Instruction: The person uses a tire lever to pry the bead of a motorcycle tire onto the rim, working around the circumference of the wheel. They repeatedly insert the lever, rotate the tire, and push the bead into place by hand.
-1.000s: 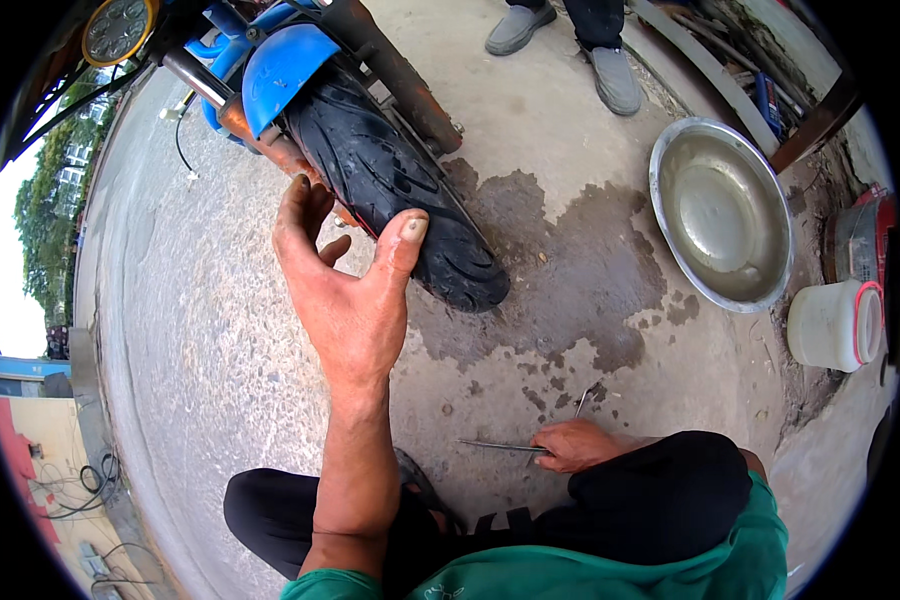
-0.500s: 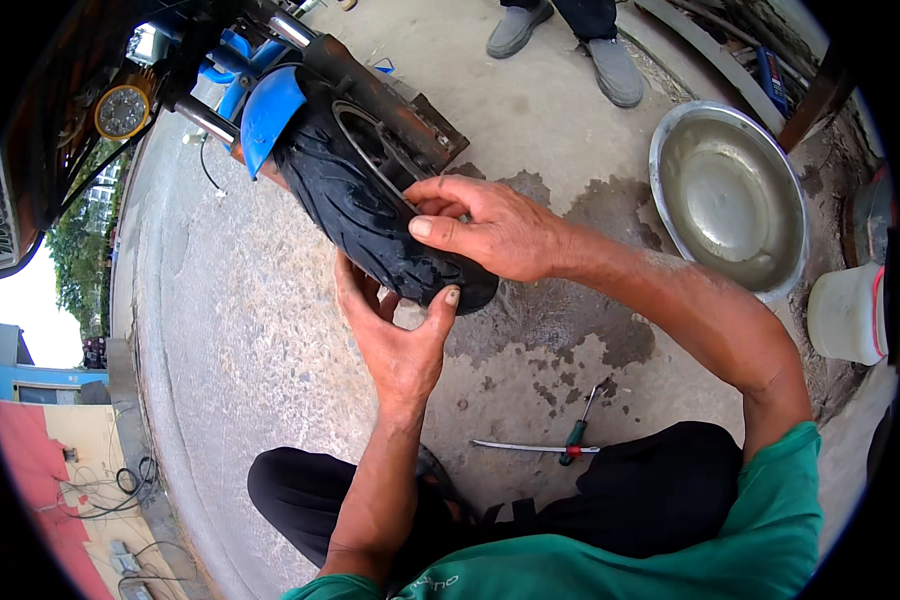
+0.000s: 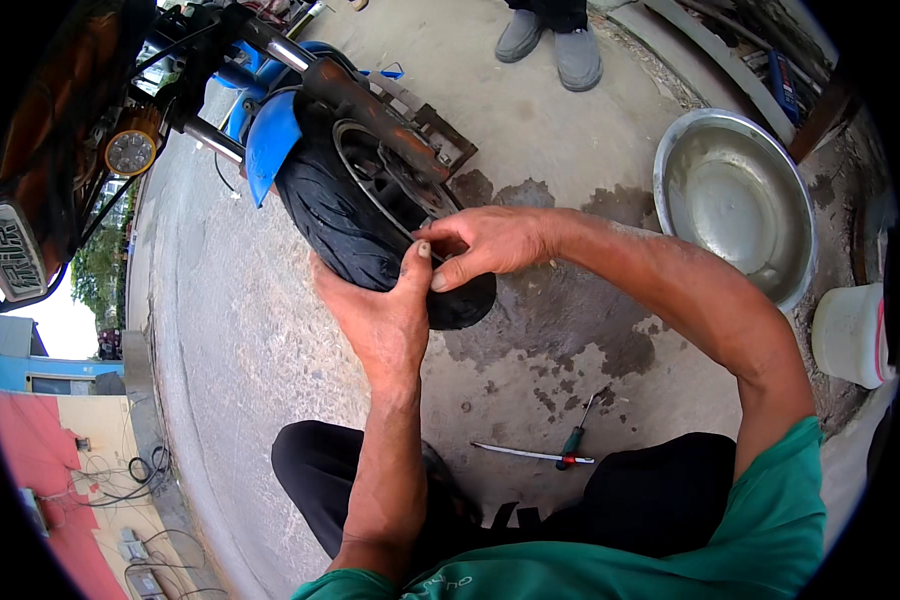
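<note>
A black treaded tire (image 3: pixel 335 225) on a spoked front wheel (image 3: pixel 380 170) sits between rusty fork legs, under a blue fender (image 3: pixel 270 150). My left hand (image 3: pixel 370 315) grips the tire from the lower left, thumb up on the tread, fingertips hidden. My right hand (image 3: pixel 480 245) holds it from the right at the rim side, fingers curled over the edge and thumb on the tread beside my left thumb. On the concrete below lie a screwdriver with a green handle (image 3: pixel 572 442) and a curved metal bar (image 3: pixel 515 451), crossed.
Another person's grey shoes (image 3: pixel 577 65) stand beyond the wheel. At the right are a steel basin (image 3: pixel 670 180) holding liquid, a white bucket (image 3: pixel 845 335) and leaning boards. The motorcycle's lamp (image 3: pixel 130 153) is upper left; cables hang on a wall (image 3: pixel 70 480) lower left.
My right hand has come up from the tools on the ground onto the tire, leaving the screwdriver lying there. My left hand has closed onto the tire. The wheel now appears slightly lower.
</note>
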